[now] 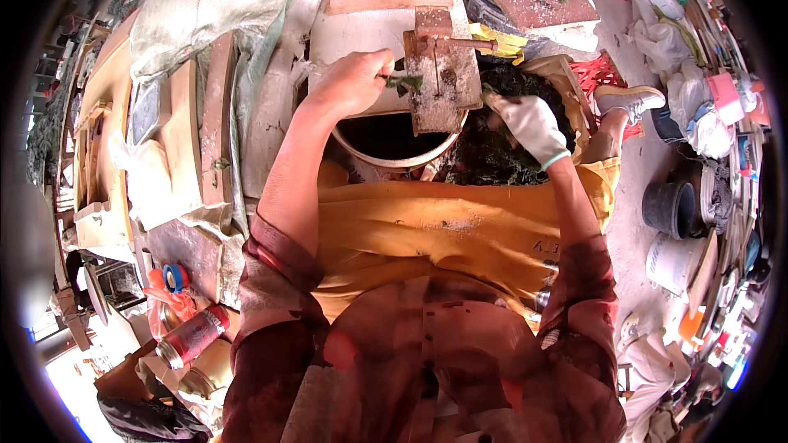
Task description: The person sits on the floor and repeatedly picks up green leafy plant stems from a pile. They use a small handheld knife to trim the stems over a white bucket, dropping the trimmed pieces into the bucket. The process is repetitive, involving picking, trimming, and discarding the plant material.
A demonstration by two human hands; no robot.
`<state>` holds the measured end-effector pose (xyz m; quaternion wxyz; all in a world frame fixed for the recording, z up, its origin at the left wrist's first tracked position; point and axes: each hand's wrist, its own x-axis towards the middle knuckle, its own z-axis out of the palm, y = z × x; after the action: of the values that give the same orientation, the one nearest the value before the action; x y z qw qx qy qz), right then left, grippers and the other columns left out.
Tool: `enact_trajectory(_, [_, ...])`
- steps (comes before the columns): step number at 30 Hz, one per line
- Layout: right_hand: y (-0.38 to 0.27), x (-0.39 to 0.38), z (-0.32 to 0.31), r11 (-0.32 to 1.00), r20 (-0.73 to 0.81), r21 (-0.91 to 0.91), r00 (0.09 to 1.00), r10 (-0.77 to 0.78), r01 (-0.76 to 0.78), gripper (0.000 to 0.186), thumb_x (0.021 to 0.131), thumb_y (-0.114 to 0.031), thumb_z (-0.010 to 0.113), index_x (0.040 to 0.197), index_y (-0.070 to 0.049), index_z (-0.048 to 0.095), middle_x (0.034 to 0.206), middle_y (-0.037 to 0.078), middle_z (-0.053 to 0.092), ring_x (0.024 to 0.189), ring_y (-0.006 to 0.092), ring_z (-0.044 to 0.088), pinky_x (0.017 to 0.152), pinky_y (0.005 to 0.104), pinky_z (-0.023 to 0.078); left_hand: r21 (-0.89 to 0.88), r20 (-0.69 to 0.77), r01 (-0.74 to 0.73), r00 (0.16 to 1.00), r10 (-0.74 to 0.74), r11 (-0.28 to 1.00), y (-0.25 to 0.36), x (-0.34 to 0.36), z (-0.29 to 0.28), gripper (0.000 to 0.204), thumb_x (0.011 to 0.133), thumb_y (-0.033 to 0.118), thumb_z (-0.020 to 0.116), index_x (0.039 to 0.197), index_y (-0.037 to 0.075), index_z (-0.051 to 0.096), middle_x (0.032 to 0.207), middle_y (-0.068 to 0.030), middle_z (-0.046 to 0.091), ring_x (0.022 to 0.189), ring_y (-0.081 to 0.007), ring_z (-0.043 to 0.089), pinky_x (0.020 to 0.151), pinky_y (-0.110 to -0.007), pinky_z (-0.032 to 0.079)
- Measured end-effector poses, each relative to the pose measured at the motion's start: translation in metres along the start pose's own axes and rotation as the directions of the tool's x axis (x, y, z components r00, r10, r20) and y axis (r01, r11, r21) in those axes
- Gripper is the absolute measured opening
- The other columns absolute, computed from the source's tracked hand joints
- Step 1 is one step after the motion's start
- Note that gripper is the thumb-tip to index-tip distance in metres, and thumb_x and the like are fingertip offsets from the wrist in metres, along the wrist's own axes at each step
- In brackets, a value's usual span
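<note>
My bare left hand (353, 84) is closed, pinching a dark green strip (404, 82) that reaches toward a worn wooden block (435, 107). The block is sprinkled with white grains and fixed to a pale board (353, 33). Below the board's near edge, a round tub (398, 164) with a pale rim has a dark inside. On the block's right side, my right hand (533, 127), in a white glove, has its fingers drawn together; what they hold is hard to make out. Beneath that hand lies a dark, wet-looking green heap (513, 160) in an open sack (566, 78).
Yellow-orange cloth (419, 226) covers my lap. To the left are a stuffed pale sack (209, 12), wooden boards (185, 123) and a red can (193, 336). A black bucket (669, 207), a white bucket (673, 262) and plastic bags (661, 45) stand along the right.
</note>
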<state>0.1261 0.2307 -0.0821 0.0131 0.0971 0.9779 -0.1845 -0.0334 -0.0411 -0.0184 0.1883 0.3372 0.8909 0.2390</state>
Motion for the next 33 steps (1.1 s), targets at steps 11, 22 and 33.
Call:
enact_trajectory(11, [-0.006,-0.066,-0.010,0.244,0.324,0.910,0.942,0.087,-0.336,0.058,0.094,-0.057,0.042,0.099,-0.002,0.060,0.094,0.005,0.060,0.076,0.0131,0.063,0.047,0.0188,0.037,-0.046,-0.088,-0.194,0.978,0.189,0.980,0.020,0.002,0.027,0.030,0.097,0.024,0.044,0.101,0.005,0.066,0.084,-0.0091,0.069,0.082,-0.0269,0.065,0.071,-0.041,0.048])
enact_trajectory(22, [-0.059,-0.065,-0.048,0.301,0.131,0.947,0.990,-0.047,-0.111,0.068,0.096,-0.060,0.029,0.116,-0.003,0.058,0.087,0.007,0.068,0.067,0.0074,0.056,0.048,0.0193,0.039,-0.789,-0.030,-0.173,0.969,0.244,0.589,0.064,-0.005,0.071,0.016,0.098,0.015,0.053,0.094,0.001,0.059,0.080,0.0010,0.055,0.071,-0.0032,0.048,0.063,-0.020,0.042])
enact_trajectory(33, [-0.056,-0.082,-0.068,0.243,0.409,0.870,0.903,0.131,-0.430,0.038,0.089,-0.028,0.061,0.107,0.005,0.062,0.054,-0.005,0.045,0.041,0.0029,0.038,0.038,0.0196,0.031,-0.303,-0.151,-0.264,0.962,0.228,0.915,0.038,0.002,0.035,0.010,0.090,0.011,0.063,0.090,0.002,0.060,0.069,-0.0030,0.056,0.065,-0.0088,0.051,0.063,-0.024,0.045])
